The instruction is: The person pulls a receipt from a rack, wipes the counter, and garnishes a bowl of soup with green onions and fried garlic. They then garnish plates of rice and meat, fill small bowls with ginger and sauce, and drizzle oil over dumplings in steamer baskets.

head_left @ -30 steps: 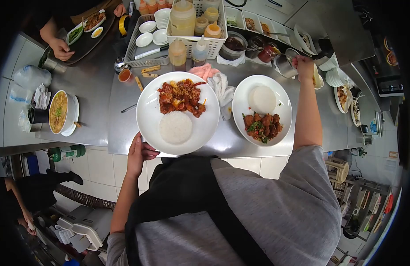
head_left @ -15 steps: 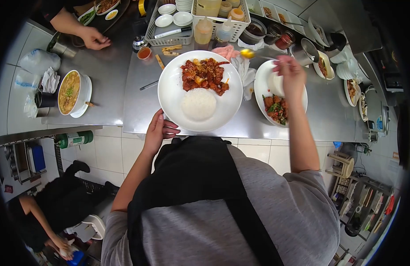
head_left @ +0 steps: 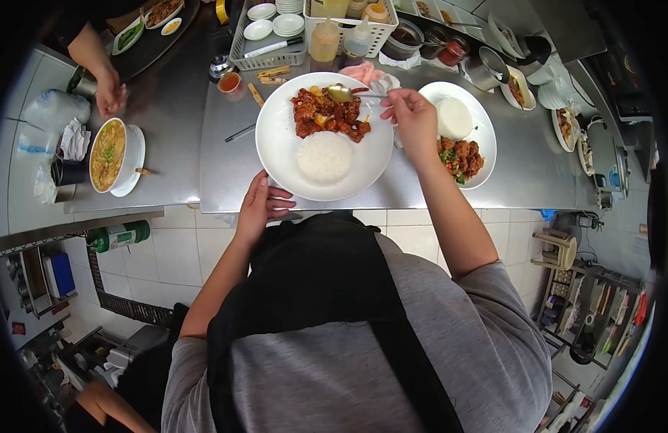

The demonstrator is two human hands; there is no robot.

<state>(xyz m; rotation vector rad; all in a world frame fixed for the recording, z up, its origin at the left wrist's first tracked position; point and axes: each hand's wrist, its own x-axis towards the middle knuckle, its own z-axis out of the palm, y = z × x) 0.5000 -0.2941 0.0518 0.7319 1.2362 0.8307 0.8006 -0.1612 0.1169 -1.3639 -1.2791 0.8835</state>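
A large white plate (head_left: 276, 162) in front of me carries a dome of white rice (head_left: 324, 156) and glazed red-brown fried pieces (head_left: 310, 123). Pinched in my right hand (head_left: 415, 119) is a metal spoon (head_left: 341, 93), its bowl over the upper part of the fried food. My left hand (head_left: 264, 200) is at the plate's lower left rim, fingers loosely stretched beside the counter edge, thumb close to the rim. Right of it, partly behind my right forearm, lies a second white plate (head_left: 485, 130) with rice and fried pieces with green and red bits.
A soup bowl (head_left: 108, 155) stands at left, near another person's hand (head_left: 111, 94). Behind the plate are squeeze bottles (head_left: 324, 42), a basket of small dishes (head_left: 269, 63), clothespins (head_left: 274, 72) and a red sauce cup (head_left: 230, 83). Serving dishes (head_left: 519, 90) line the right side.
My right hand has moved left with the spoon, from over the second plate to the fried food on the large plate. The other person's hand has moved down toward the soup bowl.
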